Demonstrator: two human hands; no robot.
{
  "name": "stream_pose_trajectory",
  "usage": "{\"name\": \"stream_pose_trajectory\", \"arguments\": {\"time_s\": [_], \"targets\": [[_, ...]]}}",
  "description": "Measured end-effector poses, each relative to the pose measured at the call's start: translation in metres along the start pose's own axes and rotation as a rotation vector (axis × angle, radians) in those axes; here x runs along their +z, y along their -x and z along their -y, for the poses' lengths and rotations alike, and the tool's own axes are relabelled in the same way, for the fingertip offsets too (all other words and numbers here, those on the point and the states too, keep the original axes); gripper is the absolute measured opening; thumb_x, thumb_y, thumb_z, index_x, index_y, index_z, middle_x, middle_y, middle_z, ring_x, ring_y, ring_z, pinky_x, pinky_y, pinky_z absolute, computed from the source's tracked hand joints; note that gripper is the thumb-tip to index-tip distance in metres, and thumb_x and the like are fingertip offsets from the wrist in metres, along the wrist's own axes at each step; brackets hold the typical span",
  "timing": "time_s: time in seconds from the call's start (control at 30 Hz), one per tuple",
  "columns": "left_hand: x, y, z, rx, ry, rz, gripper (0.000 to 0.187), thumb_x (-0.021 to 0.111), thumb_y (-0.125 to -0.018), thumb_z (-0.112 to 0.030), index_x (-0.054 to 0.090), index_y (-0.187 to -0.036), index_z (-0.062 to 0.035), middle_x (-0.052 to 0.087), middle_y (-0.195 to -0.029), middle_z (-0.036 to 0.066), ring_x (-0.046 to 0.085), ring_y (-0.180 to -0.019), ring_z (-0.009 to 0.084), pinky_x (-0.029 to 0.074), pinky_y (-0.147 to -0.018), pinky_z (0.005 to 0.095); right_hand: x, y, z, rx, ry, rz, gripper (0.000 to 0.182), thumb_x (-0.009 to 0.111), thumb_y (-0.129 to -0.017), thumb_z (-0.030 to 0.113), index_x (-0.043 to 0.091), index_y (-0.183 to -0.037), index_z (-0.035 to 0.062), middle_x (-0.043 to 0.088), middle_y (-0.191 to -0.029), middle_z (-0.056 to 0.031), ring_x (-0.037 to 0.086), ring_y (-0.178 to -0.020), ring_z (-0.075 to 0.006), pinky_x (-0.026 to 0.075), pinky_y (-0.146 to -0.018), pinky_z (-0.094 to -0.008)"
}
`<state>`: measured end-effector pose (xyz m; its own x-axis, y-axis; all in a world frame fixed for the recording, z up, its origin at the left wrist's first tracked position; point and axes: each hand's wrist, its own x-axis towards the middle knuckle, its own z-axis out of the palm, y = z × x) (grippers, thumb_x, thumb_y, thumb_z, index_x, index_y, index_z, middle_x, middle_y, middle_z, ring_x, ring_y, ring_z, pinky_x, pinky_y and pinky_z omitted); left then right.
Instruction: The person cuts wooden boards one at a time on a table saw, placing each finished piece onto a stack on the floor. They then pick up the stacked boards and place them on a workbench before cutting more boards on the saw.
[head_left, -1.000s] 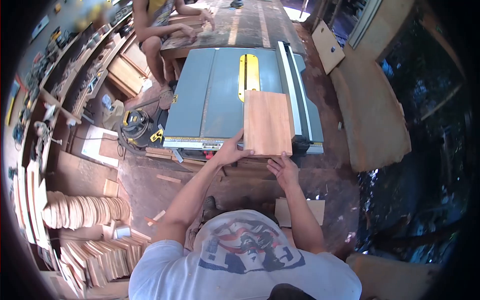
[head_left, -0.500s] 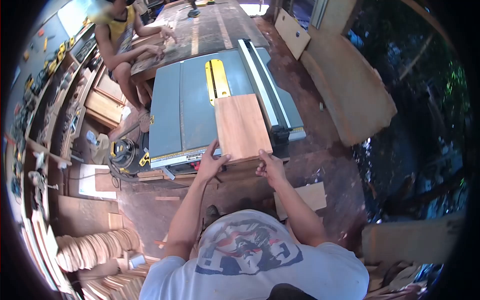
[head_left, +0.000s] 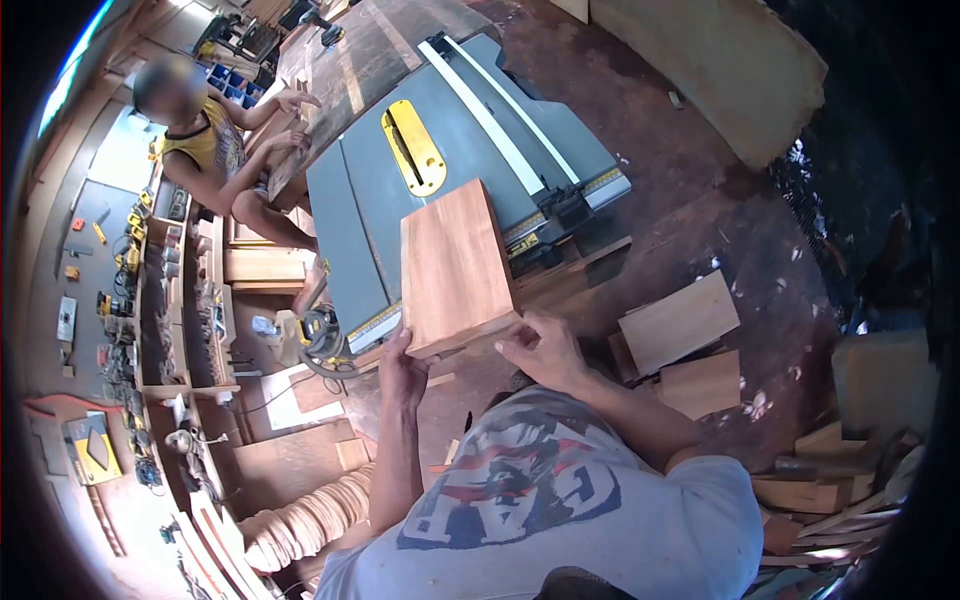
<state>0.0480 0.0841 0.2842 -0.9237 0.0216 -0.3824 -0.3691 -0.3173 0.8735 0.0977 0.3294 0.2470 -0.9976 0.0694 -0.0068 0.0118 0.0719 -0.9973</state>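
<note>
Holding the board point(head_left: 455, 260) mid-frame: L hand point(head_left: 402, 375) fingers on its lower L corner; R hand point(head_left: 548, 352) fingers bent by lower R corner, can't tell if gripping. Long axis runs up-frame from both, w/ far end toward saw surface point(head_left: 350, 235); hands approx. equally near.

Left forearm point(head_left: 397, 460) straight ahead, right forearm point(head_left: 640, 415) angled inward, left hand point(head_left: 401, 371) and half-curled right hand point(head_left: 546, 352) apart.

I am viewing a woodworking workshop, identified by the table saw point(head_left: 360, 195) with yellow throat plate point(head_left: 413, 148), the shelving point(head_left: 165, 300) of power tools, and the stacked wood offcuts point(head_left: 815, 480).
</note>
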Motion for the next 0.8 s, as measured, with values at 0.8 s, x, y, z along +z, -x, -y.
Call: {"name": "stream_pose_trajectory", "arguments": {"time_s": [0.8], "targets": [[0.116, 0.018, 0.002, 1.028, -1.018, 0.186, 0.081, 0.083, -0.076, -0.03, 0.047, -0.14, 0.0044, 0.058, -0.131, 0.023, 0.057, -0.11, 0.0374, 0.047, -0.095, 0.044, 0.011, -0.036, -0.034, -0.14, 0.293, 0.01, 0.063, 0.076, -0.086, 0.032, 0.051, -0.136, 0.0027, 0.066, -0.122, -0.0124, 0.065, -0.114, -0.027, 0.054, -0.092, -0.0384]]}}
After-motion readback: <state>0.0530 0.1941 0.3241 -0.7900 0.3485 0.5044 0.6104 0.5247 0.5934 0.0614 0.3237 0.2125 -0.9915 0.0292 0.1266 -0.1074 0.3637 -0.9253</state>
